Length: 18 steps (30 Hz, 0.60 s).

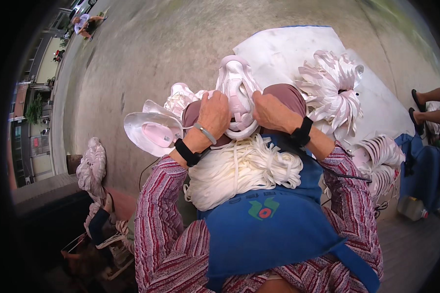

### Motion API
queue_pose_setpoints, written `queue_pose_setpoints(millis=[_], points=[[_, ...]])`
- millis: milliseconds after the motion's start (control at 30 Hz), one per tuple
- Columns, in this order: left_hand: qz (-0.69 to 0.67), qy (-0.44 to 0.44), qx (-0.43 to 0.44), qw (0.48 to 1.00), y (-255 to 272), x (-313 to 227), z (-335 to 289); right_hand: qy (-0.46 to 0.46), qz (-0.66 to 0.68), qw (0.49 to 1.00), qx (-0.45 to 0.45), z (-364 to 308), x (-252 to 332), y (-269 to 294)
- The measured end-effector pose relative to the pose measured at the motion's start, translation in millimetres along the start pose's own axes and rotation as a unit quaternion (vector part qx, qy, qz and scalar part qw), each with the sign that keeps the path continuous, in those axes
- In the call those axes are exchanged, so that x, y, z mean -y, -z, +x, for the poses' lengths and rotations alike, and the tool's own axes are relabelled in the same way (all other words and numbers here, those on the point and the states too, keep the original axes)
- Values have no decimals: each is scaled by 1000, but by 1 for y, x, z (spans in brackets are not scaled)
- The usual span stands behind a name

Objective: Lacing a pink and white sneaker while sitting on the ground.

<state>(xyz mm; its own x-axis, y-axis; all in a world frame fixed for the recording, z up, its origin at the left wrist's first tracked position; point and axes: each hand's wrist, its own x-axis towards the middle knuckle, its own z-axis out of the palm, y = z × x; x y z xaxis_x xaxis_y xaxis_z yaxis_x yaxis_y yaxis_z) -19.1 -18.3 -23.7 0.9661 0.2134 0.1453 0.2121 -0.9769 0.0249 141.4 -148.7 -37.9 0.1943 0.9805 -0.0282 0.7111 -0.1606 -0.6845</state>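
Note:
A white and pale pink sneaker (pixel 237 73) rests over my knees, toe pointing away from me. My left hand (pixel 214 113) is closed at the left side of its opening. On the opposite side, the curled fingers of my right hand (pixel 275 111) grip the edge near the tongue. Whether a lace end is also between my fingers is too small to tell. A thick bundle of cream shoelaces (pixel 244 168) lies across my lap, just below the shoe. Left of my left wrist sits another white shoe (pixel 156 132) with a pink insole, beside more pink-white shoe pieces (pixel 181 95).
A white sheet (pixel 274 49) covers the ground ahead, bearing a fanned ring of pale shoe pieces (pixel 332 90). Another stack (pixel 381 158) stands at my right, near a plastic jug (pixel 412 208). A bunched pink bundle (pixel 92 166) is at left. Other people's legs (pixel 435 105) show far right.

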Motion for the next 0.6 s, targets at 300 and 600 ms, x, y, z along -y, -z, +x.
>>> queue_pose_setpoints(millis=[300,600], points=[[-161,23,1,987,12,-5,-3,-30,30,999,-26,1,-1,0],[-201,10,20,979,-1,0,-18,-34,26,999,-31,4,11,3]])
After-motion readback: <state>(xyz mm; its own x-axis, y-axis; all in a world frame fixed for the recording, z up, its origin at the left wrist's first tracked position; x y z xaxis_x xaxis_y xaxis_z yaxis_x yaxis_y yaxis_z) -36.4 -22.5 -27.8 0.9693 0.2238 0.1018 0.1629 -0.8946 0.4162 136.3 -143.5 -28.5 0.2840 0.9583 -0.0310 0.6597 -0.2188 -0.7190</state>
